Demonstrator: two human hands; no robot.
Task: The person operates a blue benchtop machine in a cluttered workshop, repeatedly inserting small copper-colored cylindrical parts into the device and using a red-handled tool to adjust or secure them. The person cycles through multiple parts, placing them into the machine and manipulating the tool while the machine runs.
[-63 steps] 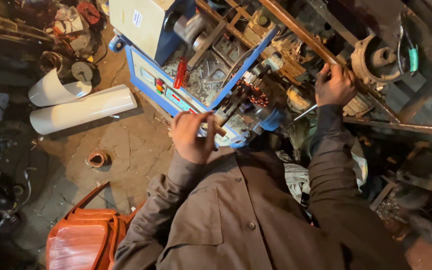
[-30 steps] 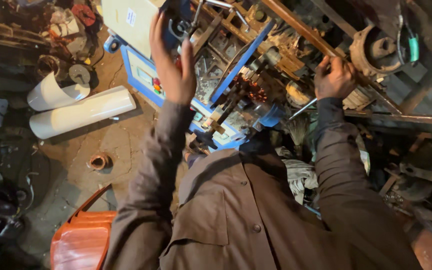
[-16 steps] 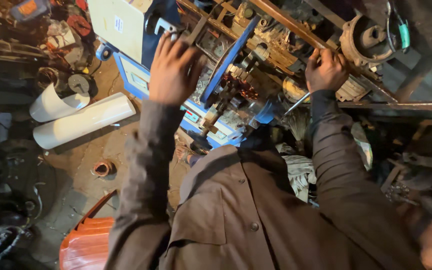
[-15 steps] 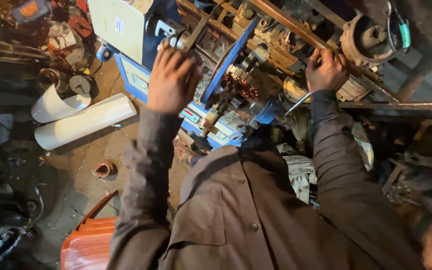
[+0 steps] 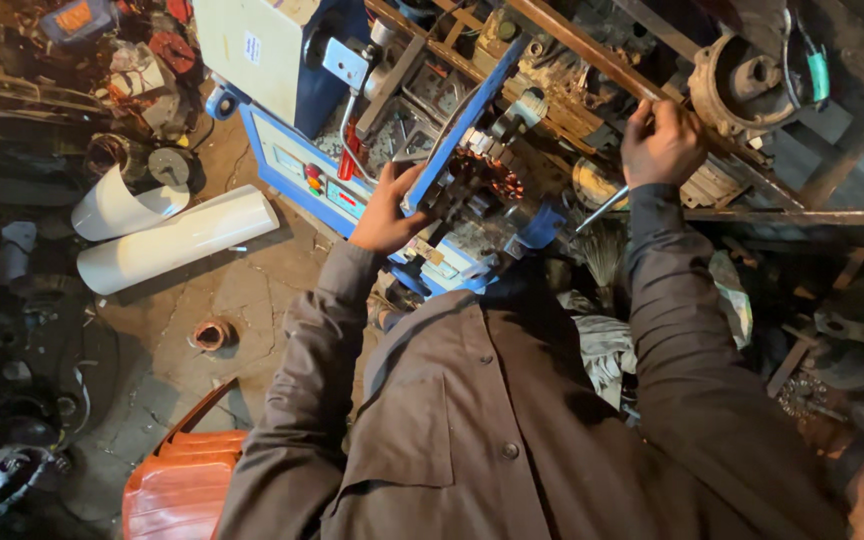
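A blue and white machine [image 5: 282, 150] stands in front of me, with a copper-wound motor part [image 5: 477, 185] mounted near its middle. My left hand [image 5: 390, 208] reaches in beside that wound part, fingers curled against the blue frame next to it; whether it grips anything I cannot tell. My right hand [image 5: 660, 142] is up at the right, closed on a rusty metal bar [image 5: 592, 50] that slants across the top. A thin metal rod [image 5: 602, 208] sticks out below that hand. My brown sleeves and jacket fill the lower frame.
Two white plastic pipes [image 5: 177, 238] lie on the dirt floor at left, with a small copper coil [image 5: 212, 333] near them. An orange plastic seat [image 5: 184, 488] is at the bottom left. Old motors and scrap [image 5: 752, 85] crowd the top right and right side.
My left hand came down from the top of the machine to the wound part at its middle. My right hand stayed on the rusty bar. The view shifted slightly.
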